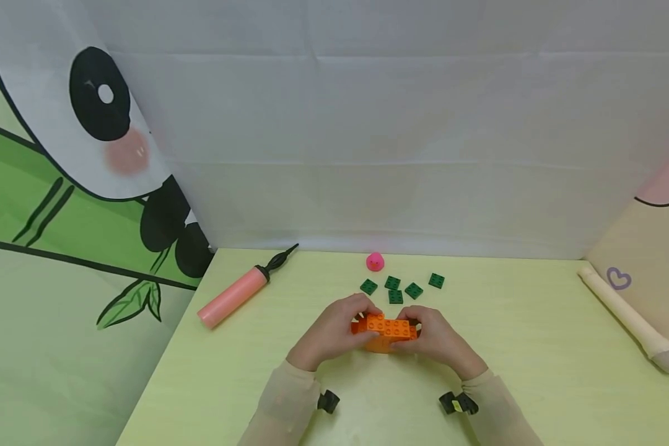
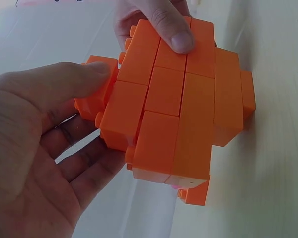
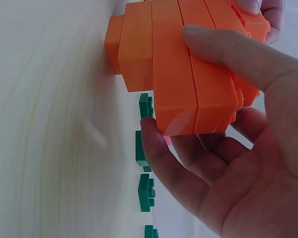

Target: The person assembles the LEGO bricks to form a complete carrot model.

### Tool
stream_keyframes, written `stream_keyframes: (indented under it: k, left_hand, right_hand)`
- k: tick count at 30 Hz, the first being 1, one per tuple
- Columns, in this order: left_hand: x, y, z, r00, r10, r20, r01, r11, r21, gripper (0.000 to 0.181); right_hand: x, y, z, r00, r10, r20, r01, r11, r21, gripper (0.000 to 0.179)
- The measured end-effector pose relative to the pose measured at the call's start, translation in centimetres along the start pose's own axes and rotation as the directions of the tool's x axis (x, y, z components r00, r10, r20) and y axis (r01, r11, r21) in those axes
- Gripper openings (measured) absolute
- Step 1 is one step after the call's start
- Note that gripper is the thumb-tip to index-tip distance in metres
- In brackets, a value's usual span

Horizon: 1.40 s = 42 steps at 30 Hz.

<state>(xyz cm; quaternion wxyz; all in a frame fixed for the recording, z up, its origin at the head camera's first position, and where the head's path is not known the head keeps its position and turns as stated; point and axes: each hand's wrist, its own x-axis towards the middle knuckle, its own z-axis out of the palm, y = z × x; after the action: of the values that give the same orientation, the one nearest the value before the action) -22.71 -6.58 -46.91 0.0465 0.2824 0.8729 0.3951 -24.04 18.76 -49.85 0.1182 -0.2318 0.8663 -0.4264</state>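
Observation:
A stepped build of orange toy building bricks [image 1: 387, 342] stands upright at the middle of the table, between both hands. My left hand [image 1: 340, 329] pinches an orange brick [image 2: 100, 94] at the top of the build, thumb in front and fingers behind. From the other side my right hand [image 1: 436, 334] grips the build, its thumb [image 3: 223, 44] pressed along the front face and the fingers curled round the end and back. The build narrows toward the table, as both wrist views show. Its back is mostly hidden.
Several green bricks [image 1: 396, 297] lie just behind the build, with a round pink toy [image 1: 375, 262] beyond them. A pink hand pump [image 1: 234, 297] with a black nozzle lies at the left. Along the right edge runs a pale roll [image 1: 624, 310]. A white sheet [image 1: 368, 155] hangs behind the table.

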Motion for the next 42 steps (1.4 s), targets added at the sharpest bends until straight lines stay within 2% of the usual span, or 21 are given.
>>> stream_keyframes:
  k: [5,15,25,36,42]
  left_hand:
    - [0.1,0.06,0.02,1.0,-0.008,0.008,0.008,1.0,0.017,0.026]
    - [0.2,-0.3,0.07,0.999,-0.028,0.023,0.029,1.0,-0.012,0.026]
    - [0.24,-0.18,0.02,0.999,-0.041,-0.006,0.04,0.998,-0.043,0.025]
    - [0.26,-0.35,-0.5,0.999,-0.004,-0.031,0.0,0.991,-0.131,0.025]
    - [0.17,-0.2,-0.64,1.0,-0.005,-0.027,0.002,0.995,-0.097,0.025]
  right_hand:
    - [-0.02,0.11,-0.01,1.0,0.001,-0.001,-0.001,1.0,0.006,0.028]
    - [-0.18,0.13,-0.09,1.0,0.013,0.009,-0.013,1.0,0.009,0.027]
    - [0.04,0.09,-0.19,1.0,0.013,0.018,-0.014,1.0,0.012,0.028]
    - [0.12,-0.17,-0.2,1.0,0.012,0.015,-0.012,1.0,0.01,0.028]
    - [0.11,-0.27,-0.15,1.0,0.014,0.008,-0.014,1.0,0.007,0.028]
